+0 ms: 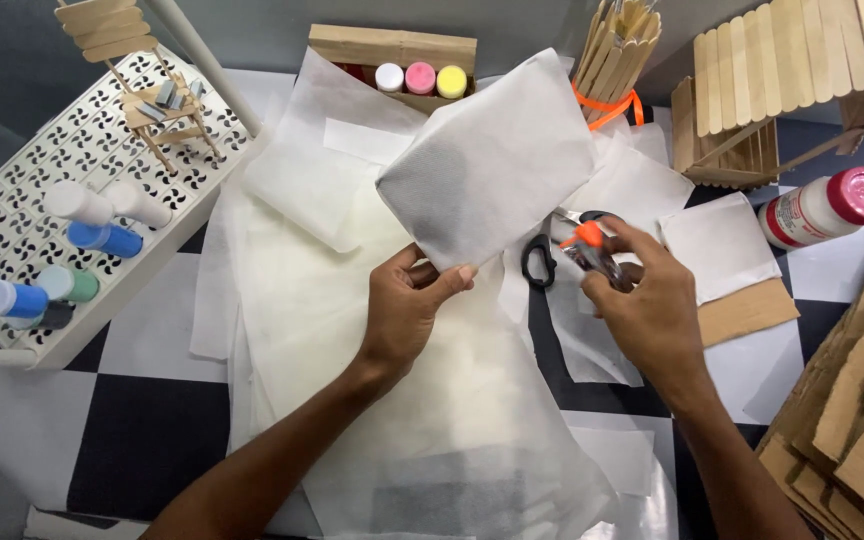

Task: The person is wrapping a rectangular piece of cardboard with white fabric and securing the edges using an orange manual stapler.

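I see the folded white sheet (492,150) lifted off the table at the centre of the scene, pinched at its near edge by my left hand (407,310), thumb on one face and fingers curled behind the other, so that hand is closed on the sheet. My right hand (647,305) sits just to the right of it, wrapped around a pair of scissors (577,245) with black loops and an orange mark near the pivot; the blades point left toward the sheet's lower right corner, and I cannot tell how far apart they stand. I judge the step in hand to be lining the scissors up with the folded piece, with no cut started yet. The next move, as I read it, calls for keeping the sheet taut and bringing the blades square to the edge. Under both hands lies a spread of larger white sheets (432,400) over the black-and-white checked table (142,440). Far off stand a box of paint pots (422,75) and a bundle of craft sticks (617,50); to the right, a stick-built little house (782,85), a white bottle with a red cap (827,205) and stacked cardboard pieces (852,420); to the left, a white perforated tray (12,230) with paint bottles.
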